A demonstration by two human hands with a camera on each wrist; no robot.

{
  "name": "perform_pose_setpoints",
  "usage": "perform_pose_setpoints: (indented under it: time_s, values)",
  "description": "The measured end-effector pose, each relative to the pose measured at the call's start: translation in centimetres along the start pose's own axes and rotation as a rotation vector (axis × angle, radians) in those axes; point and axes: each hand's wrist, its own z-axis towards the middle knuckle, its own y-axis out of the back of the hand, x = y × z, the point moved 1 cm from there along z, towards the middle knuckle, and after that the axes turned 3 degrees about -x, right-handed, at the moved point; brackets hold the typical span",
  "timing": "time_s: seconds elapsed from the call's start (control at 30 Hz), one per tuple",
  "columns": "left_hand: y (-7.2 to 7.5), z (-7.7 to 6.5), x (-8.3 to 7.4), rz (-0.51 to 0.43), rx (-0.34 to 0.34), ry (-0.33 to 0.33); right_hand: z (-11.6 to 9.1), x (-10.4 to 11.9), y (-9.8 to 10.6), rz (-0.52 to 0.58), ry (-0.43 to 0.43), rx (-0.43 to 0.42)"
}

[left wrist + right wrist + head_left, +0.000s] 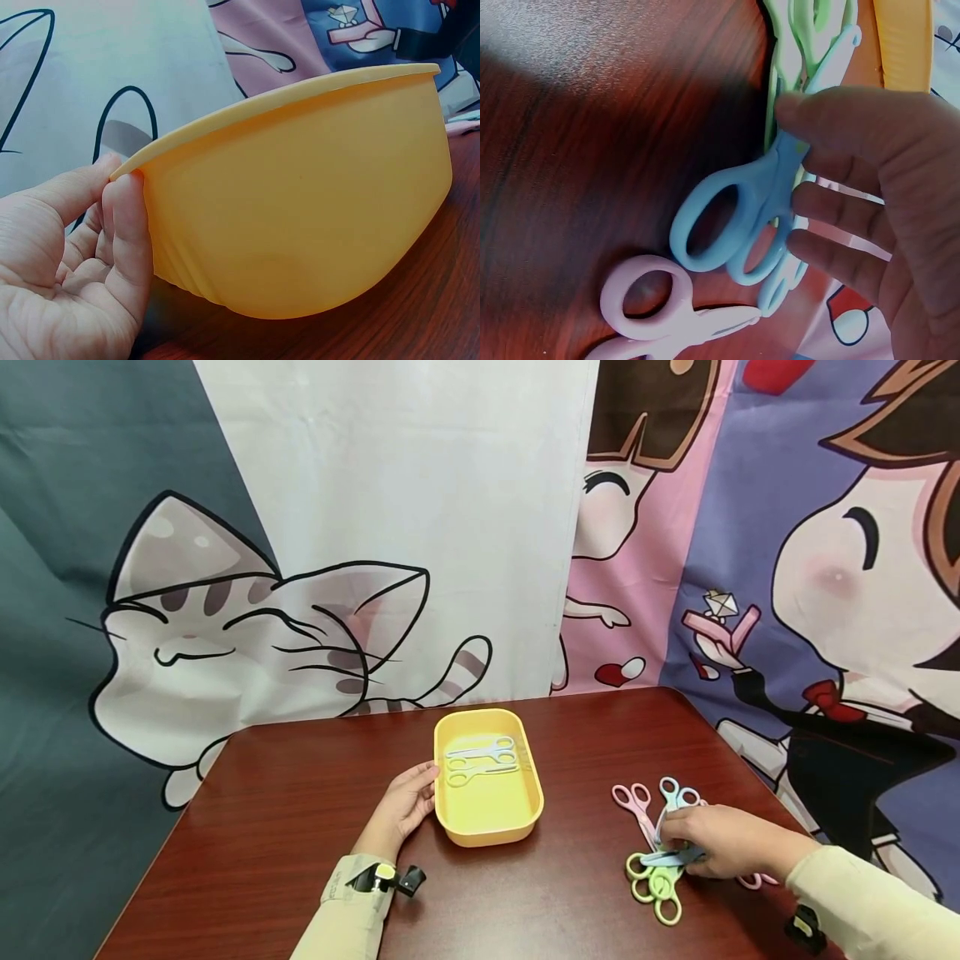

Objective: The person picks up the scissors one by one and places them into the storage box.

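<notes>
Right now the left hand (pixel 407 802) rests against the left wall of a yellow tray (pixel 487 827) near the middle of the dark red table (pixel 262 827). In the left wrist view its fingers (pixel 124 225) are curled at the tray's rim (pixel 300 94), with the thumb on the lip and the fingertips pressed to the outer wall, so the hand holds the tray's edge. Inside the tray lie two pairs of pale scissors (pixel 480 762), side by side toward its far end, handles pointing different ways.

To the right, well apart from the tray, the right hand (pixel 720 841) rests on a loose pile of plastic scissors on the table. Its fingers (pixel 832 124) pinch a blue pair of scissors (pixel 735 217) near the pivot, the two loops hanging free below the fingertips. A pink pair (pixel 636 803) lies just beyond the hand on the far left of the pile, another light blue pair (pixel 677 794) beside it, and green pairs (pixel 656 887) lie on the near side, partly under the hand. The pile's pieces overlap each other.

Behind the table hangs a cartoon-printed cloth backdrop (pixel 262 618).
</notes>
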Motion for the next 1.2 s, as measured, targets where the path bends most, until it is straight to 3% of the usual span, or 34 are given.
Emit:
perform_pose_setpoints:
  time_s: [0.3, 0.57, 0.93, 1.2]
  values:
    - [0.0, 0.1, -0.1, -0.002, -0.001, 0.009, 0.1, -0.3, -0.3, -0.054, 0.048, -0.042]
    - [-0.1, 0.0, 0.0, -0.008, -0.016, 0.004, 1.8, -0.3, 1.2, -0.109, 0.068, -0.068]
    - [0.1, 0.1, 0.0, -0.005, -0.003, 0.012, 7.6, 0.6, 3.9, -0.121, 0.061, 0.038]
    - [0.1, 0.1, 0.1, -0.002, -0.009, -0.002, 12.7, 1.1, 4.7, -0.111, 0.035, 0.091]
